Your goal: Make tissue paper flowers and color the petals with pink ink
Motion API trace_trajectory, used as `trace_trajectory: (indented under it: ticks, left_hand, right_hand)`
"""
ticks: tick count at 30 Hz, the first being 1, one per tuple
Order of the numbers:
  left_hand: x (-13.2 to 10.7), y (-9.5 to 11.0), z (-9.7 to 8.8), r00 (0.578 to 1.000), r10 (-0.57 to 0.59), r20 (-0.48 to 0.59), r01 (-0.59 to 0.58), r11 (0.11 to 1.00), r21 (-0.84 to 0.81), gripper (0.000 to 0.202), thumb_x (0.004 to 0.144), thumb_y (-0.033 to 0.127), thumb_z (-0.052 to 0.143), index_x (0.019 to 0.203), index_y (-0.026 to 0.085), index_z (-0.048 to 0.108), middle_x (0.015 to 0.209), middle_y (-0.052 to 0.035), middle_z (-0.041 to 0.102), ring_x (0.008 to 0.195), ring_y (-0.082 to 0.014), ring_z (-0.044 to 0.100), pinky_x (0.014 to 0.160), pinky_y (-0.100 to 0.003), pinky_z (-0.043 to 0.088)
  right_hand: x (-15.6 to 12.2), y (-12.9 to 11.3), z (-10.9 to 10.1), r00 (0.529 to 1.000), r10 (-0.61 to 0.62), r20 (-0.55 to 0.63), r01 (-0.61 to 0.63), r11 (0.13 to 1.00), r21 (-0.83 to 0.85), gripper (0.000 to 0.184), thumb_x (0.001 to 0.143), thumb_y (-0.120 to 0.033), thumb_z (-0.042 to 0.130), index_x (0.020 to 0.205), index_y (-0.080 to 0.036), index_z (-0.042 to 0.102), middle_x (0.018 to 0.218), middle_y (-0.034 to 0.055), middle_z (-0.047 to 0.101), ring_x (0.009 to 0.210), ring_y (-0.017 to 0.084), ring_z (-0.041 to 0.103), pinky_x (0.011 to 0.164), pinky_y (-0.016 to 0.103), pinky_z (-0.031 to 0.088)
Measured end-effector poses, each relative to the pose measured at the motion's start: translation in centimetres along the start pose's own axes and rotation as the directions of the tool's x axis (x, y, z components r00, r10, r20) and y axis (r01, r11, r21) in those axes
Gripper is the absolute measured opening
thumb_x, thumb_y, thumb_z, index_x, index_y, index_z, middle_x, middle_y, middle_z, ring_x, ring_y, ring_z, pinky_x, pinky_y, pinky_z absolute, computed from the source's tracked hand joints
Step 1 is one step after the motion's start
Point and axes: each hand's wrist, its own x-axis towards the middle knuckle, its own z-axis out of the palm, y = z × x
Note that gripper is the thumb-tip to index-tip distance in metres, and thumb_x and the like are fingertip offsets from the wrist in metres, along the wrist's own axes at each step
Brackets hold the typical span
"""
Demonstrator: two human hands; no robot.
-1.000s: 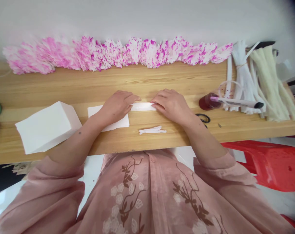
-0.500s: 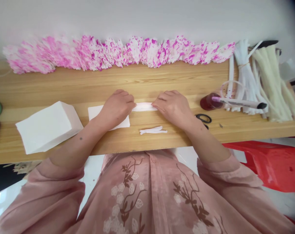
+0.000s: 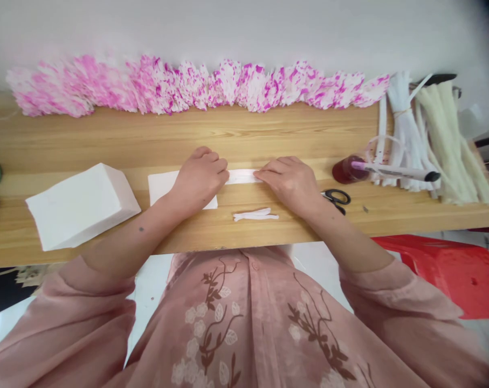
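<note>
Between my two hands a narrow folded strip of white paper [image 3: 242, 176] lies level just over the wooden table. My left hand [image 3: 204, 175] pinches its left end, fingers curled. At the right end, my right hand [image 3: 288, 178] grips the strip between thumb and fingers. Under my left hand and wrist lies a flat white paper sheet [image 3: 158, 186], partly covered. Nearer the table's front edge, a few thin white strips [image 3: 255, 214] rest together. Black-handled scissors [image 3: 339, 199] lie beside my right wrist, their blades hidden by it.
A thick stack of white paper [image 3: 76, 205] stands at left. Pink-and-white ruffled paper flowers [image 3: 244, 86] line the wall. To the right are a cup of dark red liquid [image 3: 343, 170] with a marker [image 3: 406, 171] across it, bundled white strips [image 3: 404, 129] and cream strips [image 3: 454, 140]. A red stool [image 3: 450, 269] stands below.
Both hands stay on the folded strip. My right hand has shifted slightly to the right and my left hand a little too, while the view has moved a bit.
</note>
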Motion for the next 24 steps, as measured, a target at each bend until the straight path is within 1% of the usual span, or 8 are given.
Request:
trace_trajectory:
  ticks: [6, 11, 14, 19, 24]
  left_hand:
    - [-0.18, -0.19, -0.06, 0.998, 0.023, -0.053, -0.023, 1.000, 0.004, 0.032, 0.096, 0.016, 0.036, 0.072, 0.021, 0.057, 0.072, -0.0031, 0.059, 0.078, -0.0185, 0.052, 0.086, -0.042, 0.040]
    - [-0.37, -0.46, 0.13, 0.999, 0.009, -0.047, -0.011, 0.999, -0.052, 0.031, 0.096, 0.017, 0.039, 0.074, 0.021, 0.061, 0.075, -0.0030, 0.062, 0.079, -0.0185, 0.053, 0.086, -0.042, 0.039]
    - [-0.39, -0.53, 0.29, 0.999, 0.005, -0.043, -0.007, 0.999, -0.050, 0.031, 0.096, 0.018, 0.040, 0.075, 0.021, 0.063, 0.079, -0.0036, 0.064, 0.080, -0.0190, 0.054, 0.085, -0.041, 0.039]
    - [-0.30, -0.65, 0.50, 0.998, 0.001, -0.069, -0.004, 0.998, -0.056, 0.031, 0.096, 0.023, 0.041, 0.076, 0.020, 0.064, 0.084, -0.0046, 0.066, 0.080, -0.0197, 0.054, 0.082, -0.041, 0.039]
    - [-0.24, -0.68, 0.68, 0.997, -0.017, -0.071, 0.011, 0.997, -0.073, 0.030, 0.096, 0.026, 0.043, 0.078, 0.020, 0.065, 0.085, -0.0050, 0.066, 0.082, -0.0202, 0.055, 0.084, -0.041, 0.039]
  right_hand:
    - [0.13, 0.50, -0.17, 1.000, -0.003, 0.024, 0.002, 0.999, 0.033, 0.028, 0.097, -0.022, 0.042, 0.099, -0.024, 0.070, 0.092, 0.0050, 0.069, 0.084, 0.021, 0.055, 0.075, 0.035, 0.036]
    - [0.17, 0.58, -0.24, 1.000, 0.005, 0.019, -0.006, 0.999, 0.037, 0.029, 0.097, -0.022, 0.042, 0.097, -0.024, 0.071, 0.092, 0.0049, 0.069, 0.082, 0.020, 0.055, 0.074, 0.035, 0.037]
    - [0.10, 0.54, -0.12, 1.000, 0.016, 0.018, -0.017, 0.999, 0.030, 0.029, 0.097, -0.023, 0.042, 0.098, -0.023, 0.071, 0.092, 0.0048, 0.069, 0.083, 0.020, 0.055, 0.073, 0.035, 0.037]
    - [0.13, 0.39, 0.07, 0.999, 0.050, -0.002, -0.050, 0.996, 0.077, 0.029, 0.097, -0.024, 0.042, 0.095, -0.023, 0.071, 0.094, 0.0053, 0.069, 0.085, 0.020, 0.056, 0.072, 0.035, 0.037]
    - [0.31, 0.17, -0.06, 0.999, 0.053, -0.007, -0.052, 0.997, 0.051, 0.032, 0.099, -0.027, 0.040, 0.092, -0.021, 0.070, 0.093, 0.0070, 0.068, 0.085, 0.020, 0.055, 0.072, 0.034, 0.036]
